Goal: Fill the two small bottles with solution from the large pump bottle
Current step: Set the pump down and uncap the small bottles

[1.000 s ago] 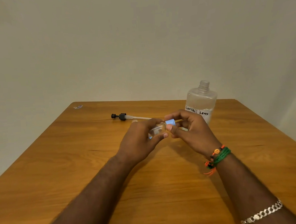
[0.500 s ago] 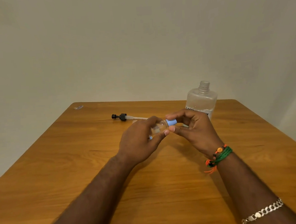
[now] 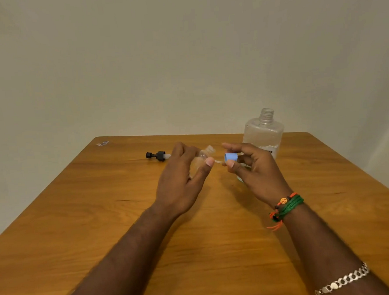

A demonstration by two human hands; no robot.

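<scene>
My left hand (image 3: 182, 182) grips a small clear bottle (image 3: 204, 156), tilted with its open threaded neck pointing up and right. My right hand (image 3: 256, 173) pinches its blue cap (image 3: 231, 157) between thumb and fingers, a little to the right of the neck and apart from it. The large clear bottle (image 3: 264, 132) stands uncapped at the back right behind my right hand, with liquid inside and a handwritten label partly hidden. Its black pump head (image 3: 157, 155) lies on its side on the table, its tube running behind my left hand. A second small bottle is not visible.
The wooden table (image 3: 125, 220) ends at a far edge close behind the large bottle, with a plain wall beyond. A small pale scrap (image 3: 102, 143) lies at the far left corner. Bracelets sit on my right wrist and forearm.
The blue cap has come off the small bottle. My right hand has drawn it away to the right, and my left hand has tilted the bottle's neck upward.
</scene>
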